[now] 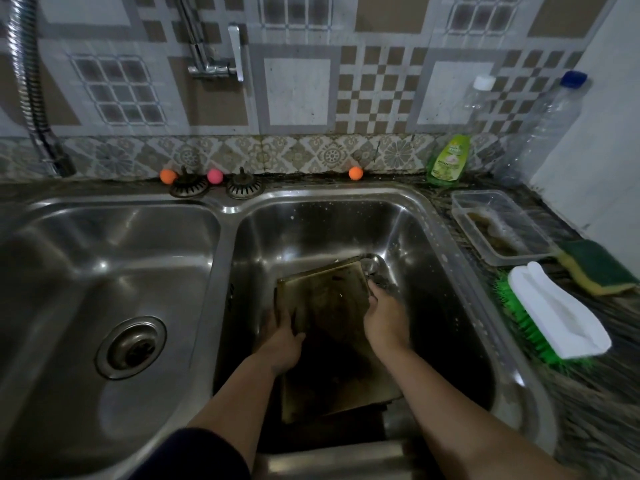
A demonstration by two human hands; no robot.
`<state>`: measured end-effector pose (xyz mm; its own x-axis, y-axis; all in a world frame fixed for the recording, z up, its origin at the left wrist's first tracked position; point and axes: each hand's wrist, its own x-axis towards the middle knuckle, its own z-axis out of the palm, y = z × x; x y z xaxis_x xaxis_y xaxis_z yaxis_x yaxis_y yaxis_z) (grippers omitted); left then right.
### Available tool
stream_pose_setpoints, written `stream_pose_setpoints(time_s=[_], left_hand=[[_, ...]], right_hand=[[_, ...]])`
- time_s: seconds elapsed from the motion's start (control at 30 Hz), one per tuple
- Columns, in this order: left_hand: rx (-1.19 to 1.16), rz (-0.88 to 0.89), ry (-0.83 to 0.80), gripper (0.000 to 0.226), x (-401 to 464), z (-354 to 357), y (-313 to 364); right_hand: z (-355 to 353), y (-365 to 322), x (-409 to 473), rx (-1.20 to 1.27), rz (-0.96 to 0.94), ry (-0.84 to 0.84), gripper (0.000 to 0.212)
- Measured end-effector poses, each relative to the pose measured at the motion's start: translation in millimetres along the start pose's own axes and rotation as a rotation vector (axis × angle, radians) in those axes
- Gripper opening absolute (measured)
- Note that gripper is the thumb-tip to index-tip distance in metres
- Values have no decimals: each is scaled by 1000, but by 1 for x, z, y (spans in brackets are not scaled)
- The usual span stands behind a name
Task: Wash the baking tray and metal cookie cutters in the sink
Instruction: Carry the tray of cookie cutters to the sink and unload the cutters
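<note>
Both hands grip a dark, stained rectangular metal baking tray (325, 306): left hand (282, 341) curled round its left edge, right hand (384, 318) round its right edge. Tray sits tilted in the right basin of the steel double sink (446, 237).

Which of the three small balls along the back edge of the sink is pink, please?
The middle ball is pink, sitting between the two sink strainers. The ball to its left and the far right ball are orange.

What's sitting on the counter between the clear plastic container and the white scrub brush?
In the head view, the green-and-yellow sponge partly fills that stretch on the right; the rest, between the clear plastic container and the white scrub brush, is bare dark countertop.
</note>
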<state>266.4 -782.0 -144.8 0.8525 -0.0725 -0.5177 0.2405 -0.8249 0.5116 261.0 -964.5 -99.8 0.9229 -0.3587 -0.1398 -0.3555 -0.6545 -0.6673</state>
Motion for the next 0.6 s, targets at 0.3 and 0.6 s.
stream_pose_setpoints(time_s=[0.3,0.6], left_hand=[[-664,182,-20,58,-39,-35,37],[-776,373,6,56,-52,-36,60]], right_hand=[[-49,7,2,284,35,-27,38],[-117,19,-7,-251,-243,48,35]])
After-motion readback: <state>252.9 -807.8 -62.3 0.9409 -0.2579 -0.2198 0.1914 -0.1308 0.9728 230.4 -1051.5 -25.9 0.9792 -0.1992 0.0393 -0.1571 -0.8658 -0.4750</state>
